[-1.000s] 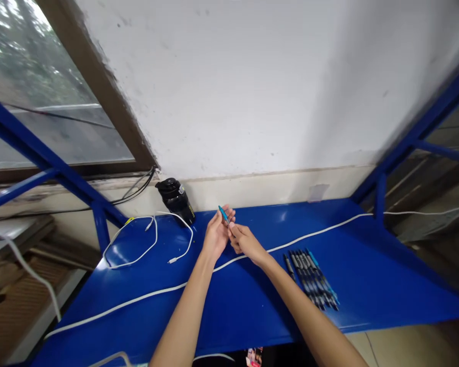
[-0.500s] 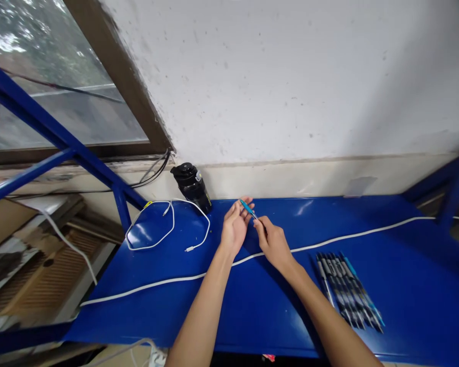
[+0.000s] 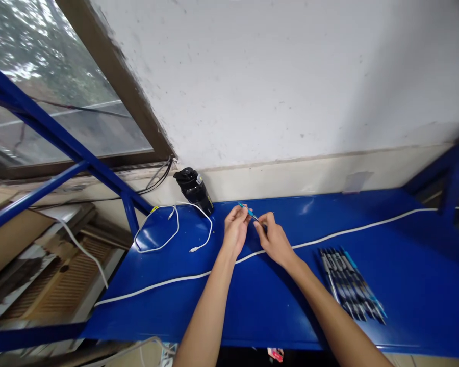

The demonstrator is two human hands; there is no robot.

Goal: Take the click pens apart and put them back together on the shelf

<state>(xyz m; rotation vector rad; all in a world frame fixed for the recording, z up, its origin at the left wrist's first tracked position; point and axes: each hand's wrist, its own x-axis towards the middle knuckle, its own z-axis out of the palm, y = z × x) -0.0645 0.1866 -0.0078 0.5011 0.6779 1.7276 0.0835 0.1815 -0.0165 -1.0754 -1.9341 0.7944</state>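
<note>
The left hand (image 3: 236, 229) and right hand (image 3: 274, 239) hold a slim blue pen (image 3: 248, 211) above a blue-painted metal surface (image 3: 416, 316): the left grip pinches it, and the right's fingers pressed together meet its lower end. A row of pens (image 3: 350, 285) lies to the right, beyond a long white cable (image 3: 367, 229). A looped white charging cable (image 3: 155, 250) sits left, beside a black bottle (image 3: 193, 190) whose small print is unreadable, beneath a scuffed white wall (image 3: 290, 86) and a window (image 3: 49, 92).

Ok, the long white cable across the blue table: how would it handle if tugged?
The white cable lies in loose curves, so it's probably floppy. The blue table looks glossy, so it would likely slide easily.
</note>
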